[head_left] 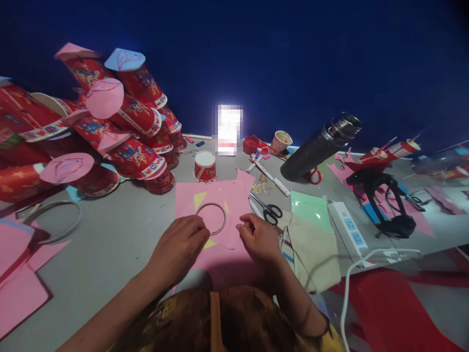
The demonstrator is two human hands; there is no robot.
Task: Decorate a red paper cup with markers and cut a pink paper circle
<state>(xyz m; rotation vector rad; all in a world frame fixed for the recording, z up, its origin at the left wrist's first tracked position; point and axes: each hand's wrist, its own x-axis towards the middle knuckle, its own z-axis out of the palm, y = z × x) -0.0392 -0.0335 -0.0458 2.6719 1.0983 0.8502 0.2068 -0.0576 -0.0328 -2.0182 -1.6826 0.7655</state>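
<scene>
A thin grey ring (224, 215), looking like a nearly used-up tape roll, stands over pink paper (234, 198). My left hand (185, 239) is closed at its lower left edge, fingertips gripping it. To the right, my right hand (262, 237) hovers over the same paper with thumb and fingers curled together; whatever they pinch, if anything, is too small to make out. Yellow paper scraps (199, 199) lie under and around the ring. Black-handled scissors (271, 213) rest beyond my right hand. A short red paper cup (205, 168) stands upside down behind the paper.
Stacked red paper cups (135, 156) with paper cones fill the left. A larger ring (78, 220) lies near pink sheets (22, 293). At right are a dark thermos (311, 151), green packet (311, 208), cloth bag (322, 259), power strip (348, 230) and black strapped device (395, 225).
</scene>
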